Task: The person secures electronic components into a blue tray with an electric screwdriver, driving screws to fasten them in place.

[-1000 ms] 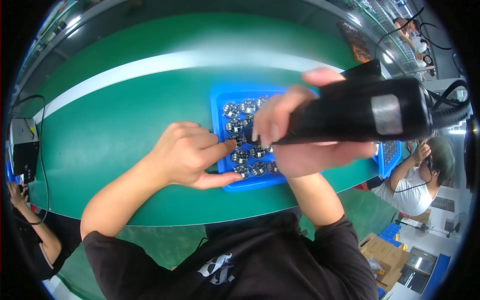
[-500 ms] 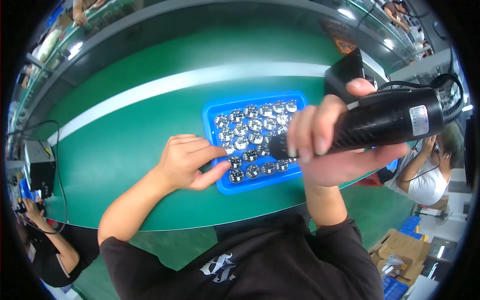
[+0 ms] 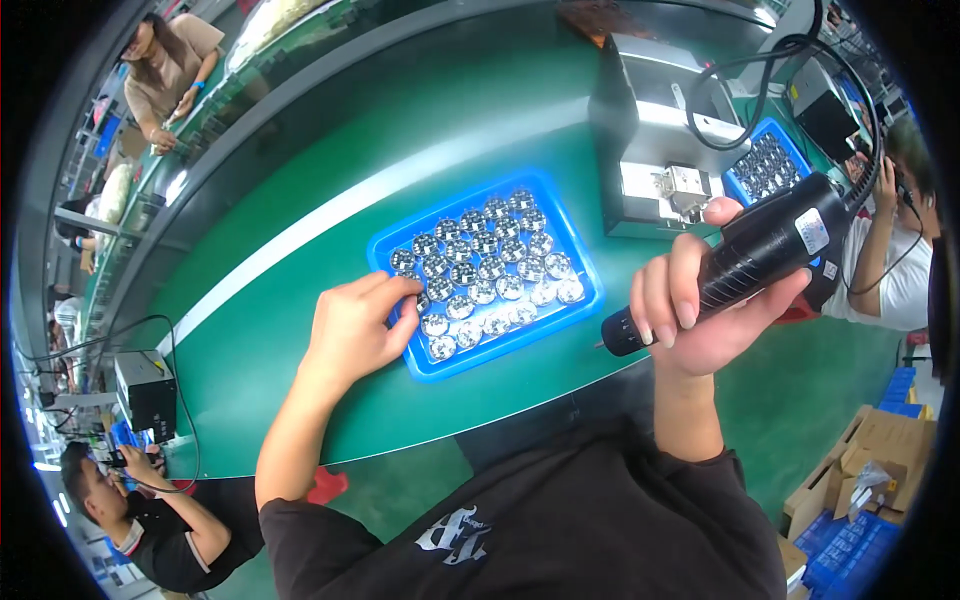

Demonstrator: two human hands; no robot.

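Observation:
A blue tray (image 3: pixel 590 300) on the green bench holds rows of small round parts (image 3: pixel 462 273), black and silver with bright white patches. At the tray's left side is my left hand (image 3: pixel 355 325), its fingers bent and the thumb and forefinger closed about one of the round parts, mostly hidden by the fingertips. My right hand (image 3: pixel 700 310) is wrapped round a black electric screwdriver (image 3: pixel 765 245), raised to the right of the tray. Its thin bit points left and down, apart from the parts.
A grey metal machine (image 3: pixel 650 130) stands behind the tray on the right, with a second blue tray (image 3: pixel 740 190) beyond it. The screwdriver's black cable (image 3: pixel 870 110) loops overhead. A dark box (image 3: pixel 147 395) sits at left. Co-workers sit left, right and across; cardboard boxes (image 3: pixel 865 455) lie lower right.
The screwdriver and my right hand have moved from over the tray to its right side, uncovering the parts there. My left hand stays at the tray's left side. The view has turned.

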